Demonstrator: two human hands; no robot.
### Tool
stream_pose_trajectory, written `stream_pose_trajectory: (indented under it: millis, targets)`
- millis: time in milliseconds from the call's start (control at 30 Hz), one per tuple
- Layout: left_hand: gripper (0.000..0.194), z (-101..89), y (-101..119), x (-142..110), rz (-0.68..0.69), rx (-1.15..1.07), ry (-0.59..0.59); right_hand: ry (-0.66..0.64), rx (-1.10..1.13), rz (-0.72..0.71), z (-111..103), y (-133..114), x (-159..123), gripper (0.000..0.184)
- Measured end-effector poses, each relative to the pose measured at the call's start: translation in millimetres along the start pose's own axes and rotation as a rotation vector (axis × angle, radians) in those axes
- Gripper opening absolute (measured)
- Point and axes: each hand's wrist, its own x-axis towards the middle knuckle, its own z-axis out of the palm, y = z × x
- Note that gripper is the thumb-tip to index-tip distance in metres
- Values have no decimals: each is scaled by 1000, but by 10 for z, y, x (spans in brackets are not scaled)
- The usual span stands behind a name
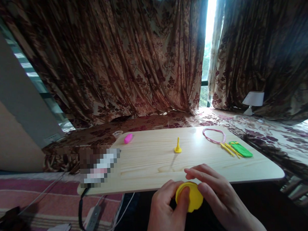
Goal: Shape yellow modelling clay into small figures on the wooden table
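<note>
Over the table's near edge, my left hand (165, 209) grips a round, flattened yellow clay disc (196, 199), its thumb laid across the face. My right hand (218, 190) is at the disc's right side with its fingers stretched out above it. The right thumb is at the rim; whether it presses on it I cannot tell. Beyond the hands, a yellow clay piece (178, 149) with a wide foot and a thin upright stem stands on the table.
On the wooden table (145, 169) lie a pink clay lump (128, 138), a pink ring (223, 137), thin yellow sticks (227, 149) and a green slab (242, 150). A blurred-out object (102, 166) with a black cable lies at the left edge. Behind stands a white lamp (253, 99).
</note>
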Motion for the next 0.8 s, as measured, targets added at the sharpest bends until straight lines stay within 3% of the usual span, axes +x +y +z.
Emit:
stream_pose_trajectory:
  millis: [133,367,800]
  targets:
    - [23,-5,16,-14,-74,-46,85,29,13,-32,21,22,-9,36]
    - [18,-21,47,4,44,-31,29,27,20,-65,58,-4,48,28]
    - [22,9,73,11,61,-18,21,22,-11,-41,64,16,62,21]
